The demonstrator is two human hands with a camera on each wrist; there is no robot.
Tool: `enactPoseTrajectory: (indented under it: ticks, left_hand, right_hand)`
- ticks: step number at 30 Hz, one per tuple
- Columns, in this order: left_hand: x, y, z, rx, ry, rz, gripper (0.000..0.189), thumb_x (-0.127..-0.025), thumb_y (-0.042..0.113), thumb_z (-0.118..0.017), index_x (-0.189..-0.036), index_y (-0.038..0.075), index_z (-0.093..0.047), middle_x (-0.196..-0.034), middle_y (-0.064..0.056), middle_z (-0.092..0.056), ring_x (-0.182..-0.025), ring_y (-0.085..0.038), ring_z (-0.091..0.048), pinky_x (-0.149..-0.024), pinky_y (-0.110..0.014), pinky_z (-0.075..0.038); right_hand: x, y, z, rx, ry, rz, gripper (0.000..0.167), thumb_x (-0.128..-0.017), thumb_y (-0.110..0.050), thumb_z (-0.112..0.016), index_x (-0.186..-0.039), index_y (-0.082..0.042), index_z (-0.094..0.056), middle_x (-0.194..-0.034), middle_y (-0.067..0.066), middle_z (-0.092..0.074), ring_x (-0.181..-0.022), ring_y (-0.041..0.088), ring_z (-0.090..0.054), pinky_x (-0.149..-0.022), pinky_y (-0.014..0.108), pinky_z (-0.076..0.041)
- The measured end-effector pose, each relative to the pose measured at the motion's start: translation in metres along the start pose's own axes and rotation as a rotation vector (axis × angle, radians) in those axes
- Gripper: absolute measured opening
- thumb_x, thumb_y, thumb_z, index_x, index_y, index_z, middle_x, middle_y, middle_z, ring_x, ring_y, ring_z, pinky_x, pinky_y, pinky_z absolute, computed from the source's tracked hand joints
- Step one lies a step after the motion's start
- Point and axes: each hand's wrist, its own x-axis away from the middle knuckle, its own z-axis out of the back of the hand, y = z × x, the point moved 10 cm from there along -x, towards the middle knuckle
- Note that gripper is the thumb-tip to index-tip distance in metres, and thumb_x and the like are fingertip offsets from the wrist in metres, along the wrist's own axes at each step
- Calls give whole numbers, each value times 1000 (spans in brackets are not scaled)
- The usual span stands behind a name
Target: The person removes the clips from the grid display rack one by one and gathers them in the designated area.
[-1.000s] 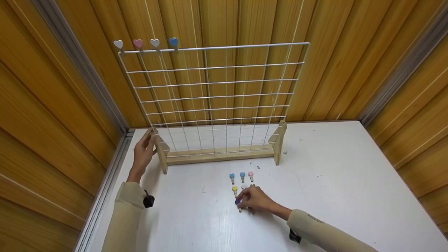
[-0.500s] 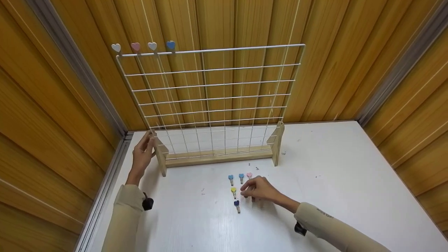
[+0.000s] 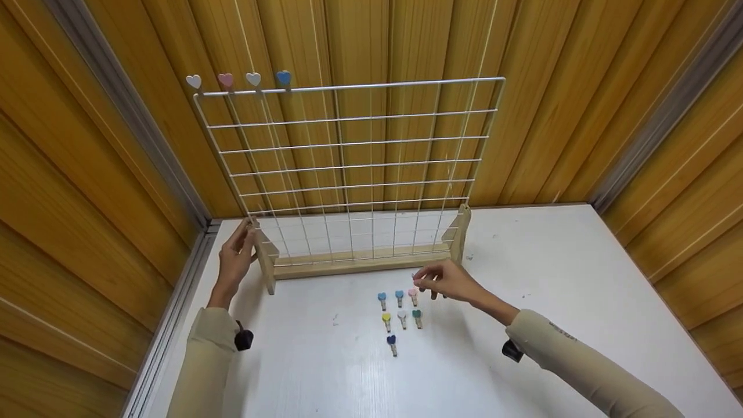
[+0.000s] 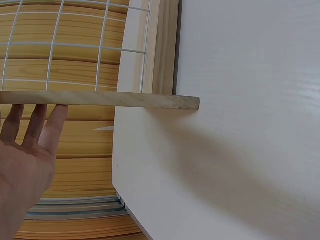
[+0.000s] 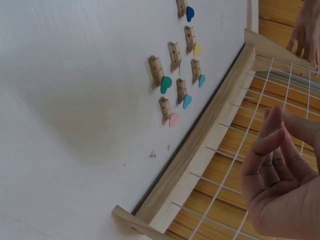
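Note:
A white wire grid (image 3: 354,142) stands in a wooden stand (image 3: 360,264) on a white table. The left hand (image 3: 235,255) touches the outer face of the stand's left foot (image 4: 100,98) with fairly straight fingers. Over the table, just in front of the stand, the right hand (image 3: 453,281) is raised with thumb and finger brought together in a pinch (image 5: 285,165); I cannot tell if something small is between the tips. Below it lie several small heart clothespins, among them pink (image 3: 413,296), green (image 3: 417,318), white (image 3: 402,318), yellow (image 3: 386,321) and dark blue (image 3: 392,344).
Four-sided surroundings show wood-look panels (image 3: 667,145) behind and beside the table (image 3: 551,337). Along the grid's top bar, at its left end, sit white, pink, white and blue heart clothespins (image 3: 284,78). Small debris (image 5: 152,154) lies near the stand's base.
The right hand has moved from beside the dark blue clothespin up and to the right, uncovering the white and green ones. The left hand stays at the stand's foot.

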Motion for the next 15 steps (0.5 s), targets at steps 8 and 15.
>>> enactPoseTrajectory:
  ticks: [8, 15]
  left_hand:
    - [1, 3, 0, -10, 0, -38, 60, -111, 38, -41, -165, 22, -21, -165, -16, -33, -152, -36, -35, -115, -54, -44]
    - [0, 2, 0, -17, 3, -26, 59, -111, 39, -41, -165, 24, -22, -166, -15, -33, -152, -36, -34, -116, -53, -43]
  right_hand:
    - [-19, -52, 28, 32, 95, 122, 21, -99, -15, -69, -112, 0, -76, -100, 17, -75, -65, 16, -66, -56, 18, -54]
    - [-29, -114, 52, 48, 199, 213, 19, -99, -16, -70, -111, -3, -77, -101, 15, -76, -67, 30, -70, -56, 15, -51]
